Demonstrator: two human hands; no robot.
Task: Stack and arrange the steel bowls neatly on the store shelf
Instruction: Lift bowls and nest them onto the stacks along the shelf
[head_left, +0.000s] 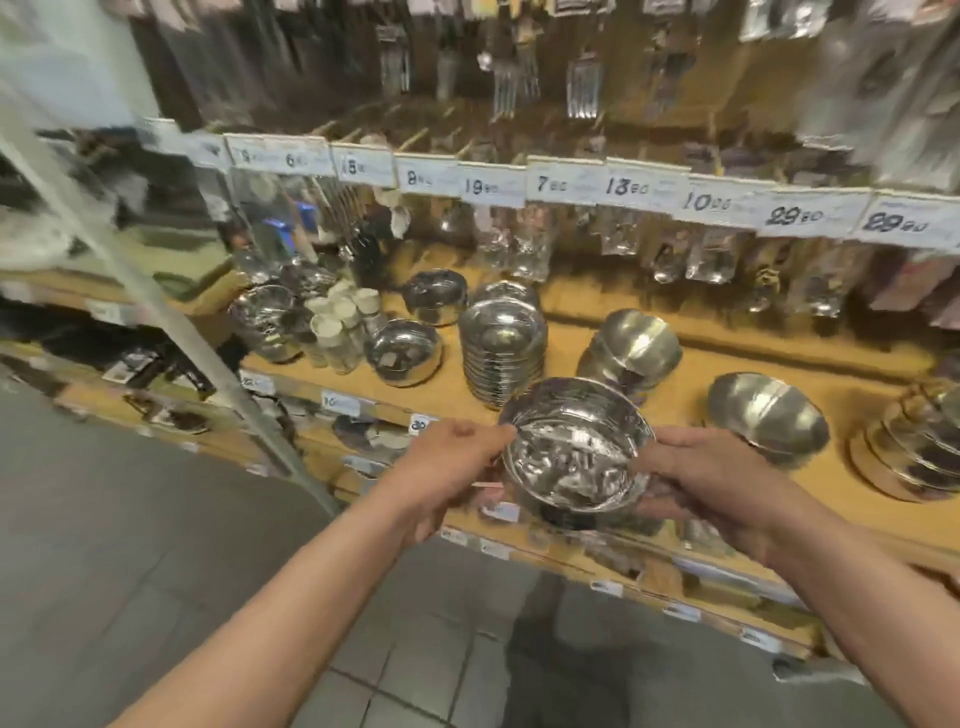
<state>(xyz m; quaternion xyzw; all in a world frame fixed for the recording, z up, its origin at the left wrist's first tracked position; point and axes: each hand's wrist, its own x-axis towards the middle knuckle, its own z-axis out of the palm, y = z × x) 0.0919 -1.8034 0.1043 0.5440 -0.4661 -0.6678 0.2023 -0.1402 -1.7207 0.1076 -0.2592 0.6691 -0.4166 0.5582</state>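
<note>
1. At the far left of the wooden shelf (685, 410) a shiny bowl (265, 322) sits beside a cluster of small white-capped jars (340, 325).
2. Right of the jars stand two single steel bowls, one near the front (404, 352) and one farther back (436, 296).
3. Next comes a tall stack of nested bowls (503, 351), upright, with another bowl rim just behind it.
4. The left hand (447, 475) reaches in from below, thumb and fingers pinching the left rim of the held bowl (574, 449).
5. That held bowl, open side up, is lifted in front of the shelf edge, just below and in front of the tall stack; it hides part of a pile of upside-down bowls (631, 351).
6. The right hand (711, 480) grips the bowl's right side, thumb on the rim and fingers curled beneath.
7. Farther right lie more overturned bowls (769, 421), then a leaning stack (914, 452) at the frame edge.
8. Above, price tags (550, 183) line the upper shelf, with packaged cutlery (511, 85) hanging, blurred.
</note>
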